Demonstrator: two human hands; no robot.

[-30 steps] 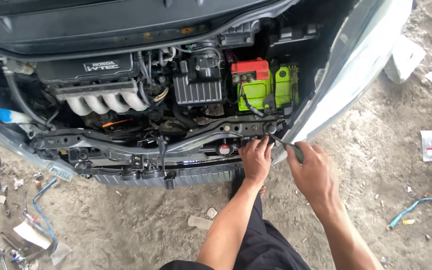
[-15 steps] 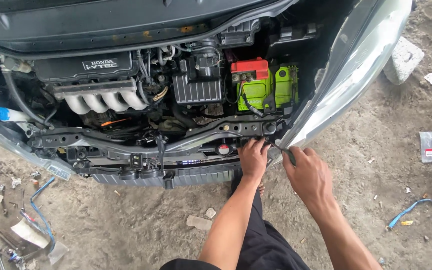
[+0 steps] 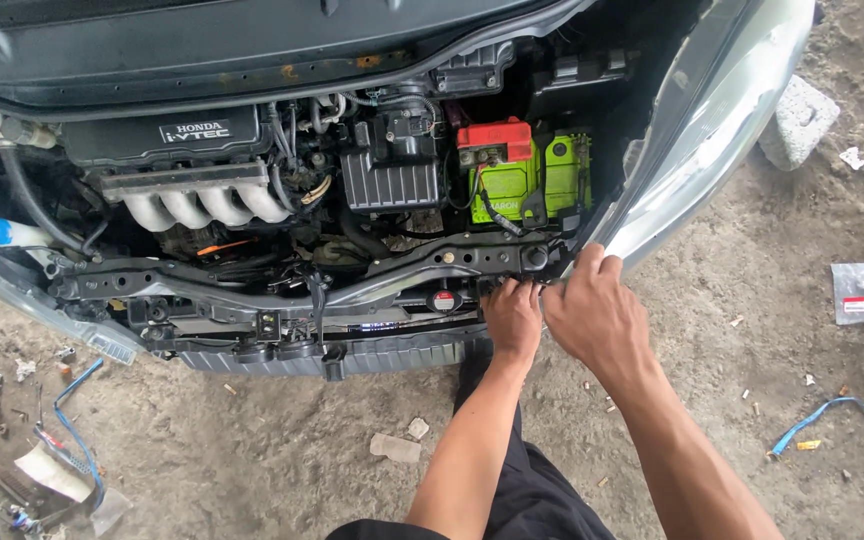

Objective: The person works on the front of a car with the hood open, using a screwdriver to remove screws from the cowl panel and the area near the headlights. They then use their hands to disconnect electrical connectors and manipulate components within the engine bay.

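I look down into an open car engine bay with the front bumper off. My left hand (image 3: 512, 318) has its fingers curled against the right end of the black front crossmember (image 3: 252, 290), just below the green battery with a red top (image 3: 512, 175). What its fingertips hold is hidden. My right hand (image 3: 594, 312) is right beside it, touching it, fingers closed around a slim tool (image 3: 552, 288) of which only a small bit shows. Both hands sit next to the silver fender edge (image 3: 672, 170).
A round red-marked cap (image 3: 443, 300) sits on the crossmember left of my hands. The intake manifold (image 3: 192, 205) and black air box (image 3: 392, 175) lie deeper in. On the dirt ground lie a blue strap (image 3: 857, 430), a concrete block (image 3: 797, 120), scraps and tools at the left (image 3: 42, 470).
My right hand has moved left and up from beside the fender to the crossmember, closing against my left hand. The tool's tip, visible earlier, is now mostly hidden. The left hand has stayed put.
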